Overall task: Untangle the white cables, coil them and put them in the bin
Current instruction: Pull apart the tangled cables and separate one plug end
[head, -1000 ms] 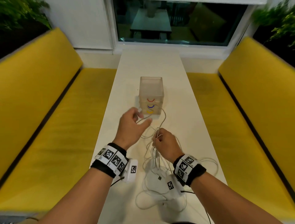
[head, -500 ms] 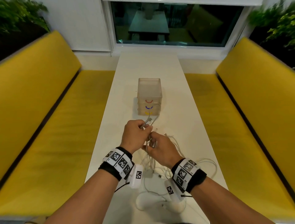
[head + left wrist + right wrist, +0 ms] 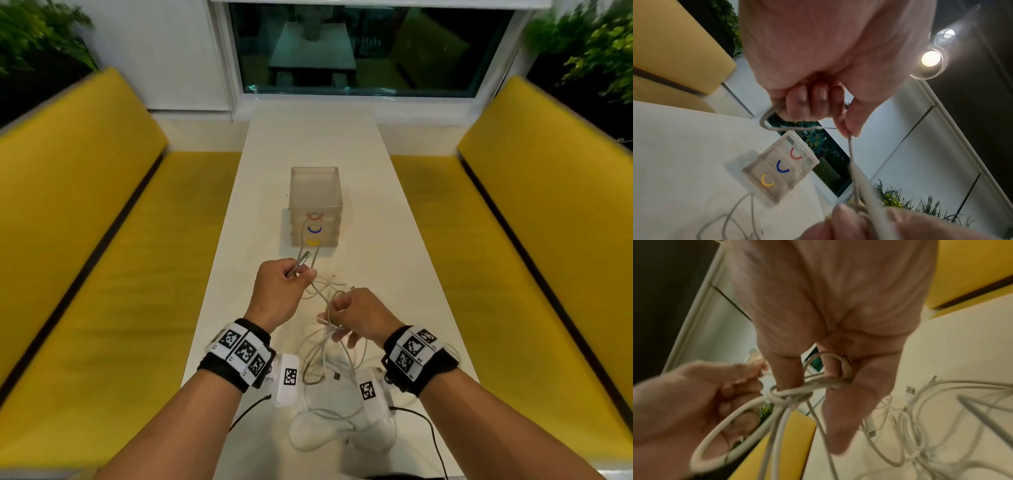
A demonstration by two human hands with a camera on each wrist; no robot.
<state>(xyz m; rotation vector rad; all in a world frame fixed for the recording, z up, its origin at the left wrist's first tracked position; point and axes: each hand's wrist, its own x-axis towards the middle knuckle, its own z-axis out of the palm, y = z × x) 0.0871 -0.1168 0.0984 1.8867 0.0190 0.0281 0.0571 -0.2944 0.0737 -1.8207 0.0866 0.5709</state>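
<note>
left hand (image 3: 282, 286): grip clamped on cable end (image 3: 303, 257)
right hand (image 3: 363, 317): pinching knot (image 3: 789, 394)
tangle (image 3: 329, 377): 6 o'clock of both, on tabletop (image 3: 394, 240)
bin (image 3: 315, 205): 12 o'clock

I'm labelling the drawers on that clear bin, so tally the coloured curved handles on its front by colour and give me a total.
Red handle: 1
Blue handle: 1
Yellow handle: 1
Total: 3 handles, stacked top to bottom on the front of the clear bin.
</note>
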